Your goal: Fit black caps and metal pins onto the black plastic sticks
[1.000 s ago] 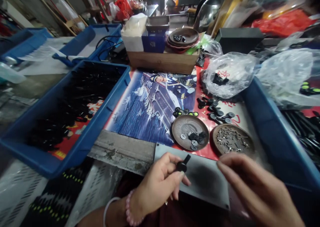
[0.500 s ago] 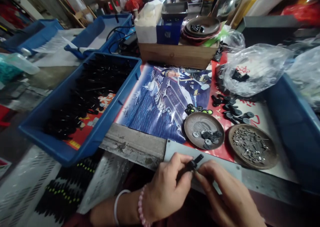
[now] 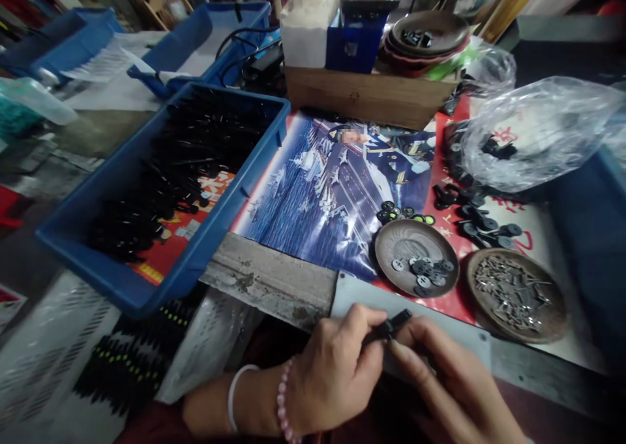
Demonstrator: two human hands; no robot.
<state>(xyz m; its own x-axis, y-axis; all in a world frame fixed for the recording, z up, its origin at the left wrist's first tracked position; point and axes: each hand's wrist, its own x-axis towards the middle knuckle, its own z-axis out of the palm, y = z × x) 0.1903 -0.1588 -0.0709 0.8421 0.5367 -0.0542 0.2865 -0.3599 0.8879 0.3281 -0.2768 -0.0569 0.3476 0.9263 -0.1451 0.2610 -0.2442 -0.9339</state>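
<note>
fingers of the left hand [image 3: 332, 372] pinched a small black part [image 3: 391, 326], and the right hand [image 3: 450, 385] gripped it too. both sat just below the brown dish of discs [image 3: 398, 235]; the blue tray [image 3: 215, 235] lay well left of that dish.

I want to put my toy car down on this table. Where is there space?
The picture mat is bare between the blue tray and the brown dish. The gray board strip below it is free too. It is crowded at the right: both dishes, loose black parts and the plastic bag.
</note>
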